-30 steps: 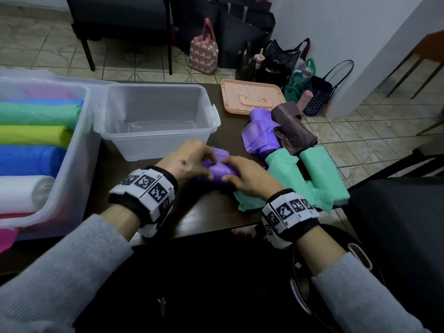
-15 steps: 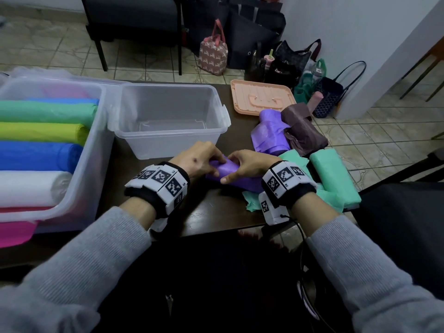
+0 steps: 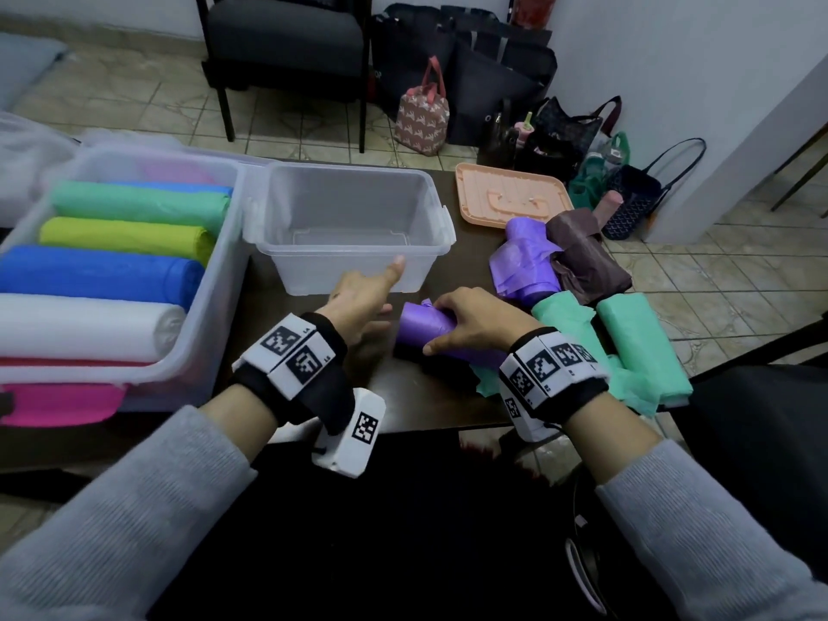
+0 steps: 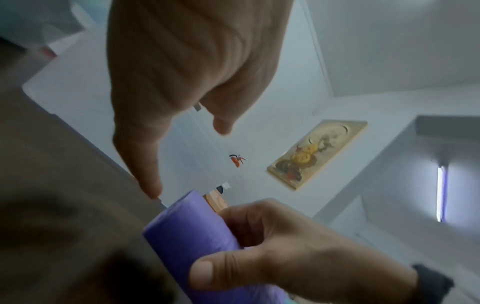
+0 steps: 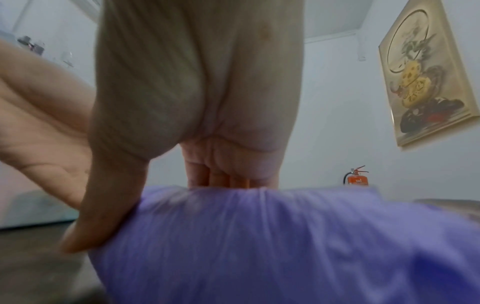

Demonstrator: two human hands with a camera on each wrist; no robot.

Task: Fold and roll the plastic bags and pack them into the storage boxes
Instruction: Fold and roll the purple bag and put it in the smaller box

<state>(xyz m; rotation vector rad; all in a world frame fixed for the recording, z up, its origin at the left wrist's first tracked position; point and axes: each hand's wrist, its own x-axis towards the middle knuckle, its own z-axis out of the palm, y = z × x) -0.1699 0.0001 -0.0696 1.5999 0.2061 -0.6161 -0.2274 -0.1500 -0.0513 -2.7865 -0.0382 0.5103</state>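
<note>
A rolled purple plastic bag (image 3: 423, 331) (image 4: 187, 236) (image 5: 259, 236) lies just above the dark table (image 3: 430, 396), gripped by my right hand (image 3: 466, 324) (image 4: 259, 246) with fingers over the top and thumb at the near side. My left hand (image 3: 363, 302) (image 4: 182, 82) is open just left of the roll, fingers spread, thumb pointing at the small clear storage box (image 3: 354, 271), which has nothing in it. A larger clear box (image 3: 210, 333) on the left holds several coloured rolls: green, yellow, blue (image 3: 98, 275), white.
Loose bags lie at the right: purple (image 3: 524, 266), brown (image 3: 587, 257), green (image 3: 636, 347). A peach lid (image 3: 511, 199) sits behind them. A pink bag (image 3: 58, 403) pokes out under the large box. Handbags and a chair stand on the tiled floor beyond.
My left hand has let go of the purple roll and opened, moving left toward the small box. My right hand now holds the roll alone and has lifted its left end.
</note>
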